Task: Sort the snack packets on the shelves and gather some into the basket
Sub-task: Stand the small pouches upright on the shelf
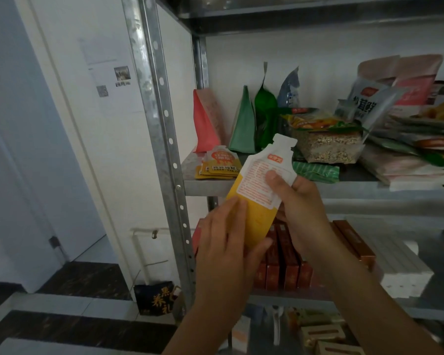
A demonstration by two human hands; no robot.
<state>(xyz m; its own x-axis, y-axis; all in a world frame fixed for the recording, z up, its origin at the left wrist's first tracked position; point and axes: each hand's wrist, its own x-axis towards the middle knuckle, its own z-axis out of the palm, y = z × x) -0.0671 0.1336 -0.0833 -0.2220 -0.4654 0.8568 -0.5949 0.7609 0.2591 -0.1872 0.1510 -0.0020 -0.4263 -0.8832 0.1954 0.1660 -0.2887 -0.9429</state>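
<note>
yellow pouch (254, 193): two-hand hold, spout end up

I have it in both hands, in the air in front of the shelf (205, 187) edge, touching no shelf surface. My right hand (303, 208) pinches the white upper half, thumb (274, 179) flat on the printed label and the other fingers hidden behind. My left hand (223, 239) wraps the yellow lower end, fingers along its left edge and thumb tucked round the bottom. Neither hand is free.

Handling, my read: a flat, soft film pouch, light, likely liquid or paste inside. It should bend if held by one end only, and the film looks smooth, so it may slide. Best hold is across the width at mid-body, or by the flat seams. I would avoid squeezing near the notched neck, the likely weak point.

Long axis is tilted. The neck end points up, away from me and slightly right of the grip; the base points down towards me and left. The back label faces the camera.

Beyond the grip and to its left, a small stack of like pouches (219, 165) lies flat on the shelf, so that looks like its home. Below the grip, red boxes (287, 265) stand on the next level. No basket is in view.
</note>
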